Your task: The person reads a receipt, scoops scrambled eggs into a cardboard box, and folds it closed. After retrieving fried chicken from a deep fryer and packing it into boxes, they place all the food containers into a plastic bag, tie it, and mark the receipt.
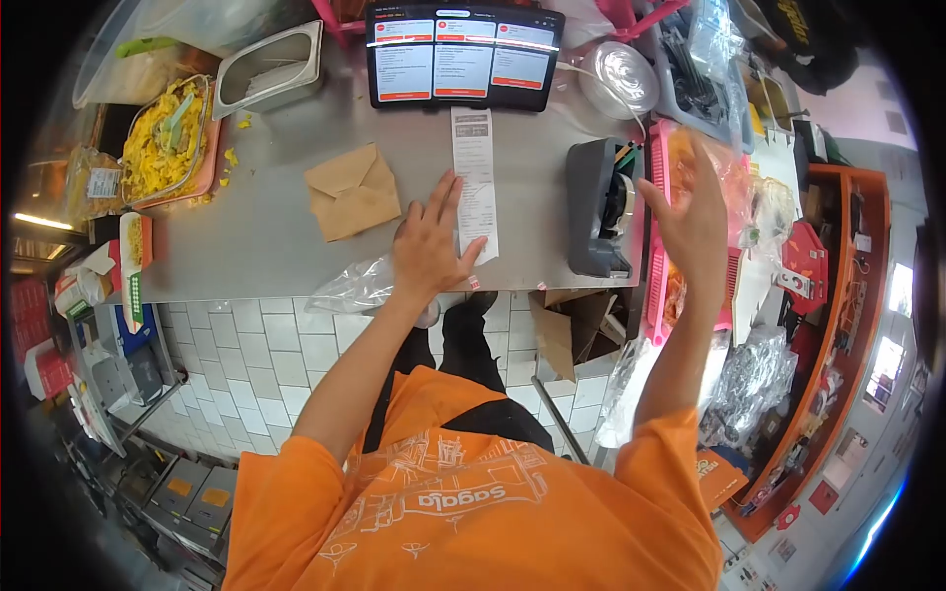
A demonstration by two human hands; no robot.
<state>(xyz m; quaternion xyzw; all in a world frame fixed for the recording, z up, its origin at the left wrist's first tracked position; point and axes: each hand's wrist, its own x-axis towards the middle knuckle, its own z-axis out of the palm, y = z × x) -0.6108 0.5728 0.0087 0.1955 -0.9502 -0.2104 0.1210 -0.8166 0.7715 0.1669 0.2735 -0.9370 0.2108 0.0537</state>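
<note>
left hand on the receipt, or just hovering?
Touching. The head view shows the left hand flat on the counter, its fingers overlapping the long receipt's lower end.

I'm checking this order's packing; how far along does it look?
Done: a receipt is printed and lies on the counter. In hand: the left hand presses the receipt; the right hand hovers open by the tape dispenser. Left: the brown envelope lies untouched.
</note>
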